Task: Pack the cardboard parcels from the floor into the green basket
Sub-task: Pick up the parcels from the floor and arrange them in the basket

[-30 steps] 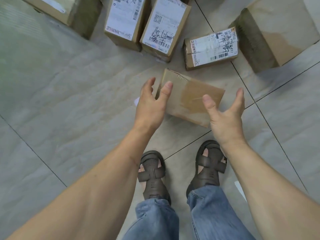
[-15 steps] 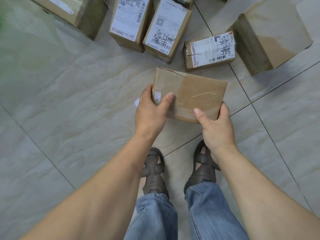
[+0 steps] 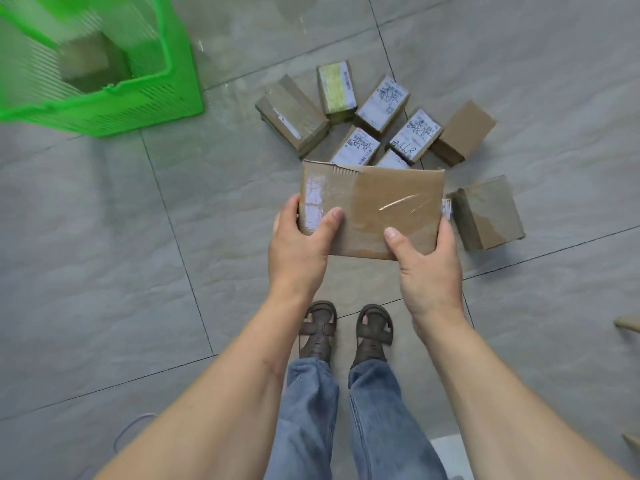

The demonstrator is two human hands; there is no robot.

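A flat, taped cardboard parcel (image 3: 372, 199) is held up off the floor in front of me. My left hand (image 3: 299, 244) grips its lower left corner, thumb on top. My right hand (image 3: 427, 261) grips its lower right corner. The green basket (image 3: 145, 98) stands on the floor at the upper left, blurred, with at least one brown parcel (image 3: 86, 60) inside. Several more cardboard parcels (image 3: 292, 114) lie in a cluster on the tiles beyond the held one, some with white labels (image 3: 415, 133). One plain brown parcel (image 3: 488, 213) sits to the right of my hands.
Grey floor tiles (image 3: 104, 237) stretch between me and the basket. My feet in dark sandals (image 3: 318, 329) stand just below the held parcel. A white cable (image 3: 133, 424) lies on the floor at the lower left. A wooden edge (image 3: 628, 322) shows at the far right.
Both hands closed on the flat parcel and lifted it off the floor. My view rose and pulled back, bringing the green basket into sight at the upper left.
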